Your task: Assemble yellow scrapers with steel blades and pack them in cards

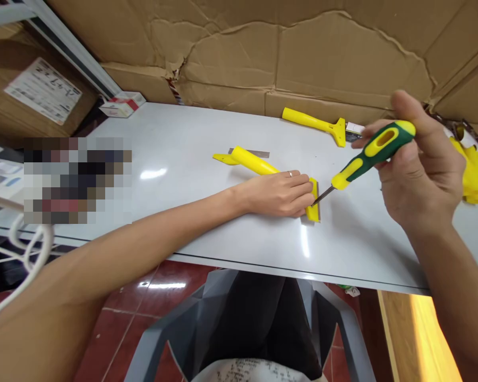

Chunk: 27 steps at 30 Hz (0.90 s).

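Observation:
On the white table, my left hand (281, 195) is closed over a yellow scraper (255, 161), whose wide head pokes out past the fingertips with a thin metal edge along it. My right hand (420, 164) has its thumb and a finger around a green and yellow screwdriver (372, 154); its other fingers are lifted. The screwdriver slants down to the left, its tip at the scraper head beside my left fingertips. Behind the held scraper lies a flat metal blade (258, 154). Another yellow scraper (313, 121) rests near the cardboard at the back.
Cardboard (231, 58) stands along the back edge of the white table (183, 138). A small red and white box (122, 104) sits at the back left, near a large carton (35, 79). Yellow pieces (476, 170) lie at the far right. A blurred patch covers the left side.

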Motion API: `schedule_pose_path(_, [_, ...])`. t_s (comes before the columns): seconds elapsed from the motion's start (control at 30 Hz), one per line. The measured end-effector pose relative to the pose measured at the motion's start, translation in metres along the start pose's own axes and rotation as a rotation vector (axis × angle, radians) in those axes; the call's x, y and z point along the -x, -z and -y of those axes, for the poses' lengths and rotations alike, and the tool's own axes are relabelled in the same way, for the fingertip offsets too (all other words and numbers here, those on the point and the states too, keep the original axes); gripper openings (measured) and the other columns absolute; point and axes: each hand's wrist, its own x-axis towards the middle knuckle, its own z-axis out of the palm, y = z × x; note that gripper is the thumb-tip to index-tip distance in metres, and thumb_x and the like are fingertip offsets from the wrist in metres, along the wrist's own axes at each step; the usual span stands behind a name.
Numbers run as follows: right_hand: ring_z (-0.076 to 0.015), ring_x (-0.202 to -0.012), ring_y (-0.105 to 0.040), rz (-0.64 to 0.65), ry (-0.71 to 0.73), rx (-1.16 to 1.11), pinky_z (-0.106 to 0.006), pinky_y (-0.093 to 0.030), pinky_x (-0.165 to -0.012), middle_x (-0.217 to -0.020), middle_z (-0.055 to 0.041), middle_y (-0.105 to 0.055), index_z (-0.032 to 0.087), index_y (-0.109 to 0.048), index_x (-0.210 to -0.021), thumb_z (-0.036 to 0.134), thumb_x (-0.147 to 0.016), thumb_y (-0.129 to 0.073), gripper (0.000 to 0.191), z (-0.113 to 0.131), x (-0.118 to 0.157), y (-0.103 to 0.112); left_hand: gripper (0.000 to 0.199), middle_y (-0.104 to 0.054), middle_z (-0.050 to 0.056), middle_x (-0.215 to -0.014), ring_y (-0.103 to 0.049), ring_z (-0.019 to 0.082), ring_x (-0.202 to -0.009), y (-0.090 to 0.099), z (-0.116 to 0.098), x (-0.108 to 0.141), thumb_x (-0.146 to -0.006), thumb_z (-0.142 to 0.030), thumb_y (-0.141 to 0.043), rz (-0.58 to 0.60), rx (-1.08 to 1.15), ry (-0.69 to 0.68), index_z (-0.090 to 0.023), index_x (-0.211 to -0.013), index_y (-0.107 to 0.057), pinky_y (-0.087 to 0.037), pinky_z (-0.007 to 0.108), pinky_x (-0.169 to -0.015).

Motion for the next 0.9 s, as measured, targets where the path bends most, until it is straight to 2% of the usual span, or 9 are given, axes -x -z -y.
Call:
schedule_pose_path(0.1, [-0.0302,-0.114,-0.075,0.112,-0.011,-0.132,-0.059,-0.063,-0.102,-0.121,-0.0028,-0.078,0.036,-0.072,-0.136,0.04,-0.093,-0.073,0.043,0.0074,-0.0004,-0.0043,0.026,-0.074,0.011,-0.099,-0.065,0.021,-0.084,-0.0008,0.0006,-0.0002,-0.108,-0.029,-0.046,-0.015,-0.012,-0.001,-0.018,-0.088,-0.06,-0.052,0.033,-0.076])
schedule_pose_path(0.2, [-0.0235,-0.094,-0.078,0.012,0.068,-0.12,-0.048,-0.071,-0.083,-0.098,0.001,-0.076,0.038,-0.075,-0.121,0.033,-0.087,-0.081,0.035,0.0065,-0.0011,-0.0069,0.027,-0.074,0.012,-0.099,-0.065,0.02,-0.083,-0.0022,0.001,0.0002,-0.108,-0.029,-0.047,-0.033,-0.021,-0.009,-0.018,-0.087,-0.06,-0.053,0.033,-0.075])
schedule_pose_path(0.27, [-0.0185,-0.083,-0.075,-0.074,0.136,-0.012,-0.04,-0.07,-0.075,-0.094,0.0023,-0.071,0.039,-0.077,-0.115,0.039,-0.083,-0.086,0.033,0.0026,-0.0007,-0.0067,0.027,-0.074,0.012,-0.1,-0.065,0.021,-0.083,-0.0027,0.001,0.0005,-0.107,-0.03,-0.047,-0.043,-0.024,-0.009,-0.018,-0.087,-0.06,-0.053,0.033,-0.075])
schedule_pose_path(0.33, [-0.0182,-0.085,-0.074,-0.092,0.138,0.074,-0.039,-0.07,-0.08,-0.098,0.0,-0.072,0.037,-0.078,-0.12,0.05,-0.085,-0.082,0.038,0.0001,0.0002,-0.005,0.027,-0.074,0.012,-0.1,-0.066,0.021,-0.084,-0.0026,0.001,0.0006,-0.108,-0.03,-0.047,-0.031,-0.017,-0.004,-0.018,-0.087,-0.06,-0.053,0.033,-0.075])
schedule_pose_path(0.5, [-0.0286,-0.122,-0.073,0.209,-0.106,-0.202,-0.052,-0.066,-0.101,-0.135,-0.0017,-0.072,0.041,-0.062,-0.146,0.04,-0.089,-0.077,0.059,0.007,0.0,0.0015,0.026,-0.075,0.012,-0.102,-0.066,0.021,-0.087,-0.0014,0.0009,0.0007,-0.108,-0.03,-0.046,0.001,-0.004,0.004,-0.019,-0.089,-0.06,-0.054,0.034,-0.078])
schedule_pose_path(0.6, [-0.0274,-0.104,-0.079,0.176,-0.05,-0.133,-0.056,-0.069,-0.095,-0.118,-0.0002,-0.078,0.039,-0.067,-0.14,0.037,-0.087,-0.081,0.054,0.0094,-0.0012,0.0027,0.027,-0.075,0.012,-0.102,-0.066,0.021,-0.085,-0.0013,0.0005,0.0004,-0.108,-0.031,-0.046,-0.005,-0.018,0.003,-0.019,-0.088,-0.06,-0.054,0.034,-0.076])
schedule_pose_path(0.7, [-0.0215,-0.085,-0.078,0.063,0.061,0.002,-0.044,-0.073,-0.078,-0.098,0.0017,-0.076,0.037,-0.073,-0.132,0.037,-0.082,-0.086,0.051,0.0065,-0.0008,-0.0005,0.026,-0.075,0.011,-0.099,-0.065,0.02,-0.082,-0.0016,0.0,-0.0006,-0.107,-0.028,-0.047,-0.044,-0.033,0.004,-0.018,-0.086,-0.06,-0.053,0.033,-0.074])
schedule_pose_path(0.8, [-0.0186,-0.078,-0.076,0.029,0.131,0.055,-0.039,-0.073,-0.073,-0.098,0.0008,-0.073,0.037,-0.073,-0.133,0.043,-0.087,-0.082,0.047,0.0038,0.0005,-0.0047,0.026,-0.075,0.011,-0.098,-0.065,0.02,-0.081,-0.0021,-0.0001,-0.0012,-0.107,-0.029,-0.047,-0.056,-0.028,0.0,-0.018,-0.086,-0.06,-0.053,0.033,-0.073])
schedule_pose_path(0.9, [-0.0229,-0.095,-0.077,0.117,0.07,-0.049,-0.047,-0.071,-0.085,-0.112,-0.001,-0.073,0.041,-0.064,-0.145,0.047,-0.09,-0.075,0.056,0.0039,0.0001,-0.004,0.026,-0.075,0.011,-0.1,-0.064,0.02,-0.083,-0.0026,0.0003,-0.0008,-0.107,-0.029,-0.046,-0.027,-0.02,0.006,-0.019,-0.087,-0.06,-0.053,0.033,-0.075])
